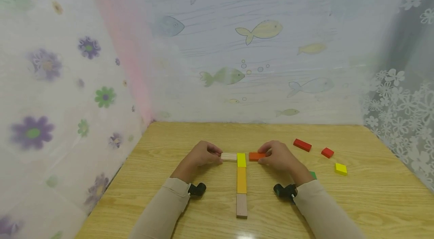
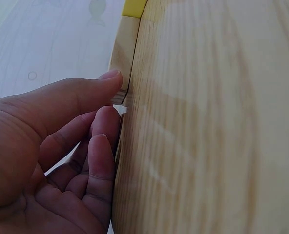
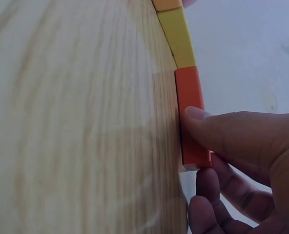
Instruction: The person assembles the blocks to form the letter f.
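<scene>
On the tabletop, a yellow block, an amber block and a grey-brown block lie end to end in a line running toward me. A plain wooden block extends left from the yellow one, and my left hand pinches its outer end between thumb and fingers. To the right, my right hand holds an orange-red block by its outer end, thumb on the near side. A narrow gap shows between this block and the yellow one in the head view.
Beyond my right hand lie a long red block, a small red block and a yellow square block. A green block is partly hidden by my right wrist. Patterned sheets enclose the wooden table at the back and sides.
</scene>
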### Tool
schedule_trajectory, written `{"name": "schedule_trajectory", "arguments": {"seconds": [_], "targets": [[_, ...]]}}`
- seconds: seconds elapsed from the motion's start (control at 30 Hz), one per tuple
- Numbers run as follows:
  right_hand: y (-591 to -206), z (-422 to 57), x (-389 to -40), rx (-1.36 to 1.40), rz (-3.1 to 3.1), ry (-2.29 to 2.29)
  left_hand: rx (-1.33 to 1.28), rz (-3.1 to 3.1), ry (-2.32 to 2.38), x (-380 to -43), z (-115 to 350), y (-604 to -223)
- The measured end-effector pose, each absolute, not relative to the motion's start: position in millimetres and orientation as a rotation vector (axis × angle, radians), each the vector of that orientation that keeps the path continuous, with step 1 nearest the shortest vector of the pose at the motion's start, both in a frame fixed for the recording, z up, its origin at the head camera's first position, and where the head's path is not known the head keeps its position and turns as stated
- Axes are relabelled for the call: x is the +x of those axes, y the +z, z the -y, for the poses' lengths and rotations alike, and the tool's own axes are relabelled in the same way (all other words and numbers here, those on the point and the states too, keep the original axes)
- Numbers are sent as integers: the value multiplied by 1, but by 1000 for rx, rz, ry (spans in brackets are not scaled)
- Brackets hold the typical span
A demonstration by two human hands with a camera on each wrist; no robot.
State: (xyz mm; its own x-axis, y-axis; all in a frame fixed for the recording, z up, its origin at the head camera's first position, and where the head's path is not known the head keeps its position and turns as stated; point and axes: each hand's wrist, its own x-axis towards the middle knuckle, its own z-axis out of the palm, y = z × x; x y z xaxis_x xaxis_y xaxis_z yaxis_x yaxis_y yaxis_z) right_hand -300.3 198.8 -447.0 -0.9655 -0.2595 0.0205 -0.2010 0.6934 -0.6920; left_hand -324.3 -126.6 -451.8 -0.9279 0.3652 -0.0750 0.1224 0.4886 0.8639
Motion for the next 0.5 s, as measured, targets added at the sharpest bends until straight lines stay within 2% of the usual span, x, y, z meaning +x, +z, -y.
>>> {"name": "schedule_trajectory", "arguments": {"seconds": [0.5], "targets": [[-449,-187,-298,-384,-2804,-1134,411,-2508,1394,-320,125,-448]]}}
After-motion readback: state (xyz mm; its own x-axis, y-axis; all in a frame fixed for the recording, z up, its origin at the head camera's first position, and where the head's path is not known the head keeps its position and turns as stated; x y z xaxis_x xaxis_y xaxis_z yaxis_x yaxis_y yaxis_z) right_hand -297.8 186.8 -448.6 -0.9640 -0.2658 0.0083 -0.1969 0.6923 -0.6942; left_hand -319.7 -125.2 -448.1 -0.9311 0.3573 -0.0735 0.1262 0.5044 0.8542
